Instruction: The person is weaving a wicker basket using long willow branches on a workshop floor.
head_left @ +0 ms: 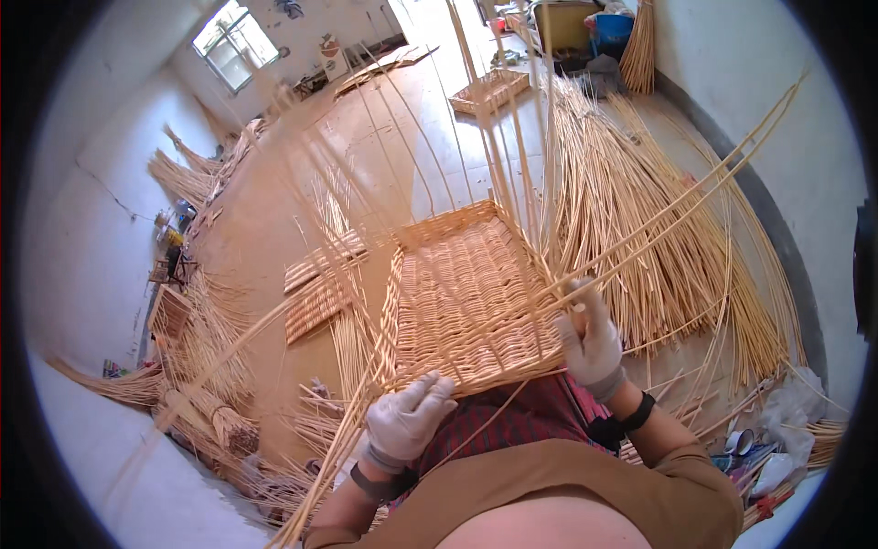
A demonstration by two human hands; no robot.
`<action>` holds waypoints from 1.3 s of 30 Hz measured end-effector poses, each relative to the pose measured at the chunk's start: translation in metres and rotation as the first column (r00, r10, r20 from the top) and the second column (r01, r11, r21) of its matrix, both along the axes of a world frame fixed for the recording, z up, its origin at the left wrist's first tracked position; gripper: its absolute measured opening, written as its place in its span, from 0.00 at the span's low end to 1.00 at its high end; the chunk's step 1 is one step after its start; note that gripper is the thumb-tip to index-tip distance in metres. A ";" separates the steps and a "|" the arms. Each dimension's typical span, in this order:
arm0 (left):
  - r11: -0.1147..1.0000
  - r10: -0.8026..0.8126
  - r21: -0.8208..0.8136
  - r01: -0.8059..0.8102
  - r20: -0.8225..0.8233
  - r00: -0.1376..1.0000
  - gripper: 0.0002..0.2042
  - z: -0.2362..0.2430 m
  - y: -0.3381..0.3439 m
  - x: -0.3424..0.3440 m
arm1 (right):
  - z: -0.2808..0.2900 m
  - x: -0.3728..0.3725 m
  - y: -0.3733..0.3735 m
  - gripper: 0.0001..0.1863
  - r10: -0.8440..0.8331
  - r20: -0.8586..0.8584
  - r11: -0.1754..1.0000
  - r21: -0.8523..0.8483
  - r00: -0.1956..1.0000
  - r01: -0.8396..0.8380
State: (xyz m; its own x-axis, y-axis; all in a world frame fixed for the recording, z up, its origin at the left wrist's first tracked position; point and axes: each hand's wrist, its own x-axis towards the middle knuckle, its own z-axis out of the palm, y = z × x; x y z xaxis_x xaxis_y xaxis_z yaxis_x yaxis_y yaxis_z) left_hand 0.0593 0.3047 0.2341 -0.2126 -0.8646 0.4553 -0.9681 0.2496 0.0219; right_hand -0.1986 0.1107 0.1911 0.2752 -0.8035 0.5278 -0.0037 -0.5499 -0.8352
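Note:
A shallow rectangular wicker basket [462,293] rests over my lap, with long unwoven willow rods [704,188] sticking up and out from its rim. My left hand [412,419], in a pale glove, is closed on the basket's near left corner, its fingers lying over the rim. At the near right corner, my right hand [593,343], gloved too, is closed round the edge beside rods that slant out to the right. The fingertips there are partly hidden by the rods. Some rods on the left look smeared by motion.
A large heap of loose willow rods [631,238] spreads over the floor at right. Woven panels [315,311] lie to the left, near a tied bundle [233,430]. Farther off are another wicker tray [489,91] and a blue bucket [611,35]. A plastic bag [791,412] lies at lower right.

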 end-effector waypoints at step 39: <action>0.783 0.620 0.219 -0.582 -0.197 0.760 0.18 -0.118 -0.278 0.197 | -0.069 0.217 -0.270 0.42 -0.255 -0.784 0.967 -0.216 0.566 0.136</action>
State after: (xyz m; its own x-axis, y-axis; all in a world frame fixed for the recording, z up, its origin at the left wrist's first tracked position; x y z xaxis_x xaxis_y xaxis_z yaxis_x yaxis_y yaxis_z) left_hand 0.2565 0.0266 0.1158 0.4740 -0.8323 0.2875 -0.8742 -0.4057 0.2668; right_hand 0.0186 -0.1598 0.1225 0.4753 -0.8390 0.2650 -0.7562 -0.5435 -0.3643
